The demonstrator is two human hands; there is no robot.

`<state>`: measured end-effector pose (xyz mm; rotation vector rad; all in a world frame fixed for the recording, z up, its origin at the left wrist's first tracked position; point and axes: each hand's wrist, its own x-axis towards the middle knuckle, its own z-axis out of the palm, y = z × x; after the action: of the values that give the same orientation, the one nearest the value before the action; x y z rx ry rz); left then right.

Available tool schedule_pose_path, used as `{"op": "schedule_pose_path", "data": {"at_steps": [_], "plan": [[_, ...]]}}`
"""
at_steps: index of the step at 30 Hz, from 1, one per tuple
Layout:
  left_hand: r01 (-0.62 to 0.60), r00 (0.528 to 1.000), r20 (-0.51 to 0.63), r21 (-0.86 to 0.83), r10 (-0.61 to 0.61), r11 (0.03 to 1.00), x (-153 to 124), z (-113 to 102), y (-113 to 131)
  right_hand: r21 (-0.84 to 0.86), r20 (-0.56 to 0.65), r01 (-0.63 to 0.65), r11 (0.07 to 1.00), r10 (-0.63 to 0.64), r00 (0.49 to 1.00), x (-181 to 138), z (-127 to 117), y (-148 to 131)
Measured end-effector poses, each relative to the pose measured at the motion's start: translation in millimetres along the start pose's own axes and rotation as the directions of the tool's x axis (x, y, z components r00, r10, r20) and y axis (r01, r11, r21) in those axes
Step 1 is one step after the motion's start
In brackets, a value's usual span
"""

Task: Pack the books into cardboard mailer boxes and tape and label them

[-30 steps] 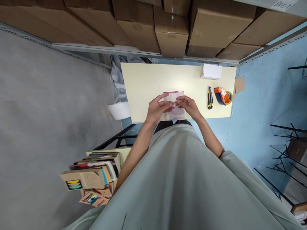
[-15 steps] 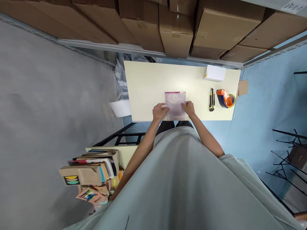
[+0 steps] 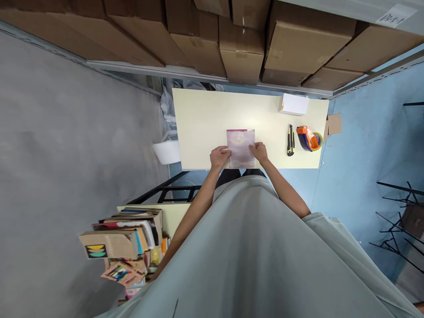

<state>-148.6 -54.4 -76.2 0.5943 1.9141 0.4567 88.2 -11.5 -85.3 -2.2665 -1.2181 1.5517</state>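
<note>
head view: a pink packet (image 3: 240, 146) lies flat at the near edge of the cream tabletop (image 3: 202, 117). the left hand (image 3: 219, 157) grips its left edge and the right hand (image 3: 259, 152) its right edge, fingers curled. well to the right lie a utility knife (image 3: 290, 140), a tape dispenser (image 3: 308, 137) and a white box (image 3: 293, 104).

one written mark found. a white label (image 3: 392, 14) on the grey shelf rail, beyond the table (image 3: 205, 115) and off to its right, carries dark handwritten characters with dashes among them; too small to read with certainty. the white box (image 3: 293, 104) at the table's far right corner bears a small yellow mark at its left end, illegible. pink booklet (image 3: 240, 145) at the table's near edge: cover print faint, unreadable. book stack (image 3: 126, 240) off the table's near left: coloured covers, wording not legible.
</note>
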Motion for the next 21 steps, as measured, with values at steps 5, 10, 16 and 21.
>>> {"op": "schedule_pose_path", "data": {"at_steps": [5,10,16,21], "plan": [[0.020,1.000,0.011,-0.008,-0.020,1.000,2,1,-1,0.049,0.009,0.032,0.998,-0.033,0.999,4,-1,6],[0.021,1.000,-0.002,-0.003,-0.021,1.000,3,3,-1,0.044,0.005,0.019,0.999,-0.019,1.000,5,-2,5],[0.011,1.000,0.001,-0.027,-0.011,1.000,-4,3,1,0.017,0.009,0.008,1.000,-0.008,1.000,-1,-4,-1],[0.033,0.999,0.013,-0.015,-0.033,0.999,-9,1,4,0.015,0.000,0.014,1.000,-0.014,1.000,-5,-4,-4]]}}
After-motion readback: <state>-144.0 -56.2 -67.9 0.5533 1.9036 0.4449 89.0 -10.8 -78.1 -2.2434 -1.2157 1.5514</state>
